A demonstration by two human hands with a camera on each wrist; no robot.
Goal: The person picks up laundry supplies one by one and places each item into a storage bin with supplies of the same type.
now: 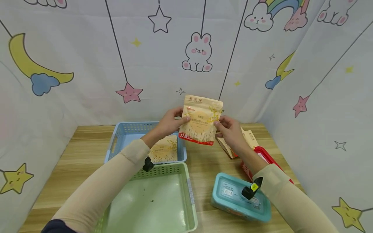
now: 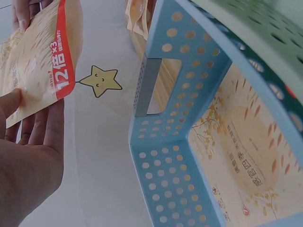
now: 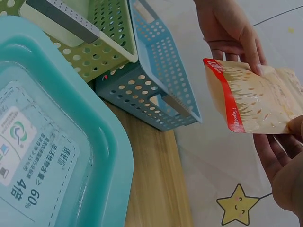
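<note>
Basket in pale green (image 1: 151, 204) and teal box (image 1: 233, 195) lie nearest the person; beyond, a blue basket (image 1: 132, 136) contains another pouch (image 1: 165, 150). Raised near this basket's right side, the held pouch (image 1: 201, 119) hangs almost upright, longer axis roughly vertical, midway between left hand (image 1: 169, 123) and right hand (image 1: 231, 131). Both pinch opposite side edges, thumbs on its near face.

Free tabletop (image 1: 201, 184) parts green basket (image 1: 154, 207) from teal box (image 1: 237, 195).
</note>
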